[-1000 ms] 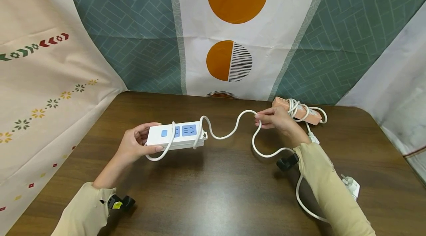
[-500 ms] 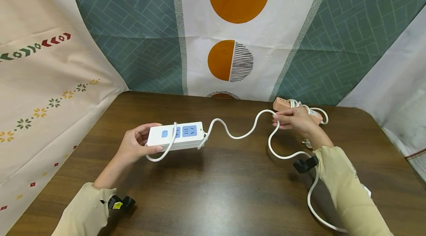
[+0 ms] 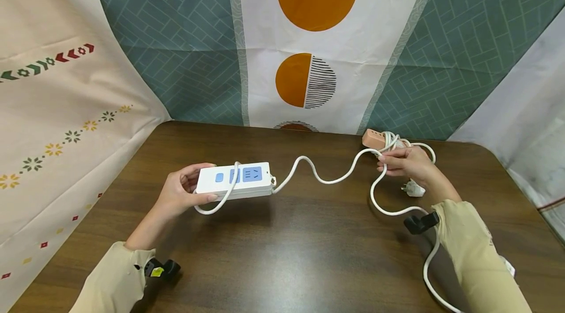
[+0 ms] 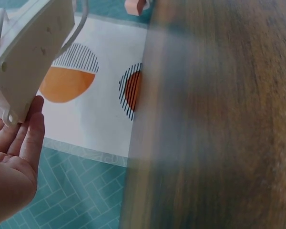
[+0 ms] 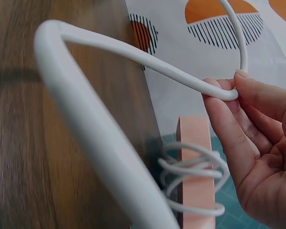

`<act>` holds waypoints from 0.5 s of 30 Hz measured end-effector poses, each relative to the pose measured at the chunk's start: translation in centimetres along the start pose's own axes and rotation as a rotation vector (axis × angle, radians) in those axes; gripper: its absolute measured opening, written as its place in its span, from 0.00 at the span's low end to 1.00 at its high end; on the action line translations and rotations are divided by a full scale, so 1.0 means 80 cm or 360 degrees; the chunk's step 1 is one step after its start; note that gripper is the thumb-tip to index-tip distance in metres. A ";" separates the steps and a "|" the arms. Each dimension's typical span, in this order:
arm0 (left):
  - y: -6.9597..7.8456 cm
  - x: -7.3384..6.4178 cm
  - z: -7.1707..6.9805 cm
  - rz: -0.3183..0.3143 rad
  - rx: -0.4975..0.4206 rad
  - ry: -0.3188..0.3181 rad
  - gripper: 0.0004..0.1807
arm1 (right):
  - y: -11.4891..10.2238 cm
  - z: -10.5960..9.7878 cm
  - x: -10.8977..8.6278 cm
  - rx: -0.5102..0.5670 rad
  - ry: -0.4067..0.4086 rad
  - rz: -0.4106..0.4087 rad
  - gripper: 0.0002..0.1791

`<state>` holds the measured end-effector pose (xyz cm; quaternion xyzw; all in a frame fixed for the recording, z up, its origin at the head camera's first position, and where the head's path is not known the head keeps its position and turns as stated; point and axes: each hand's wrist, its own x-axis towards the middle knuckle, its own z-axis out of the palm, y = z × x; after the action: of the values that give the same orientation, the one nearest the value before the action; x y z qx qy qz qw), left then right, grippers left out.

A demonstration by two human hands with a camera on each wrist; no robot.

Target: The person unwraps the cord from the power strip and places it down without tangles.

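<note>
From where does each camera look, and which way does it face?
Head: worn there, facing forward and down at the brown wooden table; left hand, right hand and beige sleeves show.
Left wrist: worn there, facing across the table; white rectangular plastic power strip upper left; only left hand shows.
Right wrist: worn there, facing the white round cable; only right hand shows.
Head and right wrist share the peach block-shaped power strip.

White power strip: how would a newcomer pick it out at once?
Over the brown table, find the left hand. It grips one end of the white power strip, whose blue socket panels set it apart from the pink strip near the far edge.
</note>
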<state>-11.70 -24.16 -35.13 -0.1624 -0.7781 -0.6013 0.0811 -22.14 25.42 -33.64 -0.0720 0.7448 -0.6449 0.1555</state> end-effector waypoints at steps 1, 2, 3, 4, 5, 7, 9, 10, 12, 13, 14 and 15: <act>0.000 0.000 0.000 0.0000 -0.0002 0.0000 0.30 | 0.001 -0.003 -0.002 0.0025 0.0001 -0.0007 0.06; 0.000 0.000 0.000 -0.0001 -0.0006 0.0000 0.30 | 0.002 -0.005 -0.003 0.0049 0.0001 -0.0011 0.07; -0.001 0.000 0.000 0.0001 -0.0006 0.0000 0.30 | 0.004 -0.008 -0.005 0.0069 -0.0002 -0.0015 0.08; -0.001 0.001 0.001 0.0003 -0.0011 -0.0003 0.30 | 0.005 -0.011 -0.007 0.0076 -0.0006 -0.0015 0.09; -0.002 0.001 0.001 0.0004 -0.0014 -0.0004 0.30 | 0.006 -0.015 -0.009 0.0070 -0.0009 -0.0014 0.09; -0.003 0.002 0.002 0.0007 -0.0019 -0.0012 0.30 | 0.009 -0.021 -0.012 0.0056 -0.0018 -0.0003 0.10; -0.004 0.002 0.003 0.0007 -0.0012 -0.0016 0.30 | 0.012 -0.026 -0.015 0.0039 -0.0024 0.0001 0.10; -0.004 0.002 0.003 0.0005 -0.0009 -0.0016 0.30 | 0.014 -0.028 -0.017 0.0027 -0.0025 0.0005 0.10; -0.005 0.002 0.003 -0.0002 -0.0002 -0.0012 0.30 | 0.017 -0.032 -0.020 0.0028 -0.0027 0.0003 0.09; -0.005 0.002 0.003 -0.0005 -0.0001 -0.0011 0.30 | 0.018 -0.034 -0.021 0.0029 -0.0029 0.0000 0.09; -0.005 0.002 0.003 -0.0008 0.0000 -0.0009 0.30 | 0.019 -0.035 -0.023 0.0022 -0.0024 0.0002 0.09; -0.005 0.002 0.003 -0.0013 -0.0002 -0.0009 0.30 | 0.020 -0.036 -0.024 0.0021 -0.0024 0.0004 0.09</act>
<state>-11.92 -23.96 -35.51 -0.1609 -0.7787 -0.6015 0.0764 -21.13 28.98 -34.61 -0.0749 0.7395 -0.6490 0.1625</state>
